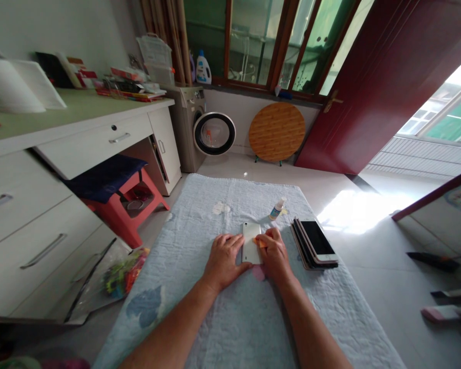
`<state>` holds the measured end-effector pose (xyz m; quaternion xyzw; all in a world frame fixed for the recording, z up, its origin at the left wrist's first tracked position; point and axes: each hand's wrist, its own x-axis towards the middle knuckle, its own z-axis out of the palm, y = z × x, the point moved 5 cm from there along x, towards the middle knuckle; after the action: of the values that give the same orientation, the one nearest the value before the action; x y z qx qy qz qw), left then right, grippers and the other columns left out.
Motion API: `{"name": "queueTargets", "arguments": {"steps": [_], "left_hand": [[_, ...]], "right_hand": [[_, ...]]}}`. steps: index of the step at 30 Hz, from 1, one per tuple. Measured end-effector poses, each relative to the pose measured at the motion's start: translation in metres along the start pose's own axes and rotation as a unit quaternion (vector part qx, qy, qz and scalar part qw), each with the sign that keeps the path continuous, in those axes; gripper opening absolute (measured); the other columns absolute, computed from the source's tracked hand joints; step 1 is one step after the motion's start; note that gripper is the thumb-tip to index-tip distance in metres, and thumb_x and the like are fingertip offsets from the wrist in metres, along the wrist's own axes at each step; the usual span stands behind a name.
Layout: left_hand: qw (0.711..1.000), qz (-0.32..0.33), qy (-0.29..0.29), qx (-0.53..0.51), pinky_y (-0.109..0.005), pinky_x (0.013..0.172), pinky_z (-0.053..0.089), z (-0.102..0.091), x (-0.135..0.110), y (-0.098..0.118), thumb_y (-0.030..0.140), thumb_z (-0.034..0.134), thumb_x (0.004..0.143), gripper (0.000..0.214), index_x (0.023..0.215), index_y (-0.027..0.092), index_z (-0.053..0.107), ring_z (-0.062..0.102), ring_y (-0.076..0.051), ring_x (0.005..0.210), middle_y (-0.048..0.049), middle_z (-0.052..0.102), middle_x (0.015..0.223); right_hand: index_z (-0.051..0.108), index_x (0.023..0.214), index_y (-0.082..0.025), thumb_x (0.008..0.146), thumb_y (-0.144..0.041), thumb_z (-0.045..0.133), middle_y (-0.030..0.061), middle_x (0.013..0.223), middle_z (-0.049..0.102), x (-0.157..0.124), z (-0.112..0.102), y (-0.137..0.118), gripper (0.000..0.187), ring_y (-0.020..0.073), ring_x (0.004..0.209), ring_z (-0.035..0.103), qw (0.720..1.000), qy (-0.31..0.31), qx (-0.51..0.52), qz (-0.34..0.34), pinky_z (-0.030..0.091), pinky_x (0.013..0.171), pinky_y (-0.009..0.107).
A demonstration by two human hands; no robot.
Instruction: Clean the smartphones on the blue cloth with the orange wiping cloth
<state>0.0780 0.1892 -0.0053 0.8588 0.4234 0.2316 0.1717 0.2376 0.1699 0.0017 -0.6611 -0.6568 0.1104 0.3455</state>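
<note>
A white smartphone (pixel 249 250) lies on the light blue quilted cloth (pixel 200 205), its camera side up. My left hand (pixel 223 259) grips its left side, fingers along the edge and thumb at the bottom corner. Pinched in my right hand (pixel 275 254) is a small orange cloth (pixel 258 242), pressed on the back of the phone. Just beyond stands a small white spray bottle (pixel 277 209) with a blue label. To the right of my right hand is a stack of several phones (pixel 318 241), the top one white with a dark screen.
A red stool (pixel 138 205) with a dark cover stands left, by the white desk (pixel 88 136). Behind are a washing machine (pixel 190 128) with its round door ajar and a round wooden tabletop (pixel 276 130). A plastic bag (pixel 111 282) of colourful items lies beside the covered surface.
</note>
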Motion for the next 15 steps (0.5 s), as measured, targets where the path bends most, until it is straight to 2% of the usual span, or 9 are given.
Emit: {"name": "queueTargets", "arguments": {"steps": [8, 15], "left_hand": [[1.0, -0.008, 0.005, 0.006, -0.048, 0.107, 0.031, 0.0019, -0.0001, -0.0024, 0.065, 0.067, 0.073, 0.076, 0.134, 0.022, 0.05, 0.046, -0.032, 0.123, -0.0105, 0.054, 0.137], [1.0, -0.019, -0.007, 0.009, -0.048, 0.108, 0.031, 0.0038, 0.0006, -0.0005, 0.057, 0.071, 0.072, 0.074, 0.134, 0.024, 0.049, 0.044, -0.032, 0.124, -0.0084, 0.054, 0.137]], "right_hand": [[0.07, 0.089, -0.019, 0.079, -0.01, 0.05, 0.0043, 0.087, 0.051, -0.0018, 0.0028, -0.0052, 0.024, 0.0171, 0.085, 0.05, 0.998, -0.04, 0.006, -0.047, 0.041, 0.079, 0.028], [0.067, 0.092, -0.02, 0.073, -0.008, 0.05, 0.0047, 0.092, 0.051, -0.0033, 0.0065, 0.0009, 0.029, 0.0176, 0.087, 0.051, 0.999, -0.033, 0.023, -0.033, 0.044, 0.081, 0.028]]}}
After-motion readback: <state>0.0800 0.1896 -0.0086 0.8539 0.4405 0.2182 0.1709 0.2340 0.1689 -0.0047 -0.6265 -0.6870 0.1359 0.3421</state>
